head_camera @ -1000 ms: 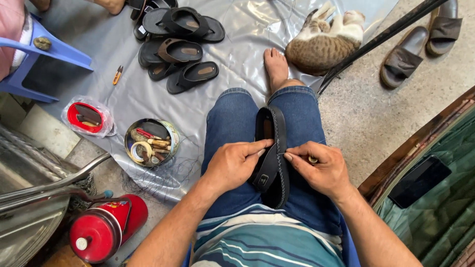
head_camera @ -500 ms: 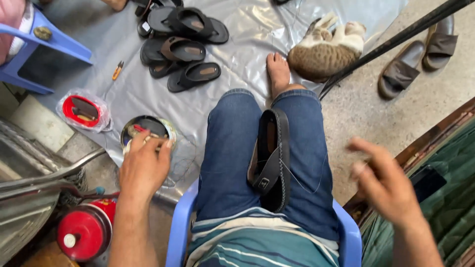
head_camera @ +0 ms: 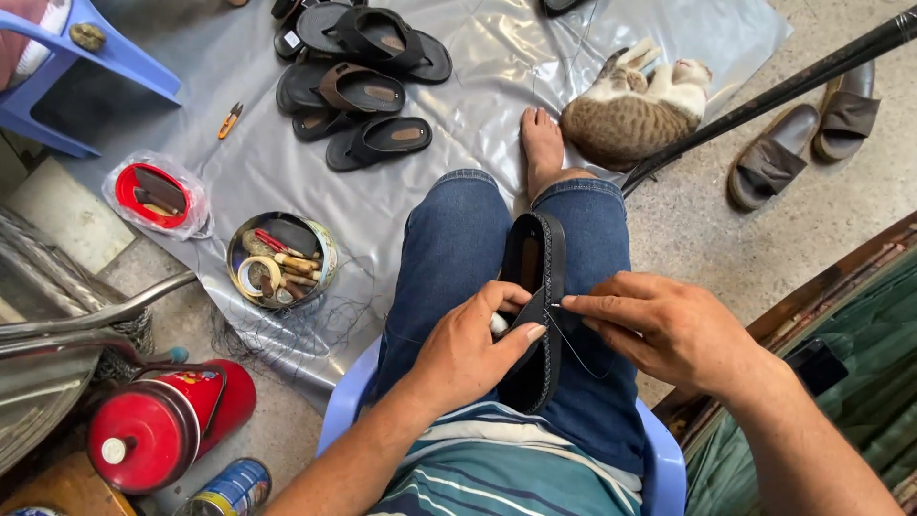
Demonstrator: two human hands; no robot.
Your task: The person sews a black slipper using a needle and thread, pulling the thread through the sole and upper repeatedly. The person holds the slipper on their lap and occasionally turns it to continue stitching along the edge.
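Observation:
A black sandal (head_camera: 540, 263) lies sole-edge up between my knees on my blue jeans. My left hand (head_camera: 470, 349) grips its near end, with a small pale object tucked under the fingers. My right hand (head_camera: 659, 325) pinches a thin needle with dark thread at the sandal's right edge; the thread loops down over my thigh.
A round tin of tools and thread (head_camera: 281, 260) and a red lidded tub (head_camera: 153, 194) sit on the grey plastic sheet (head_camera: 478, 86). Several dark sandals (head_camera: 358, 81) lie farther out, beside a sleeping cat (head_camera: 635, 105). A red gas canister (head_camera: 158, 430) and a blue stool (head_camera: 81, 72) are at left.
Half a second ago my left hand was at the tin and my right hand was raised away. Both have returned to the sandal, the right one now holding the needle.

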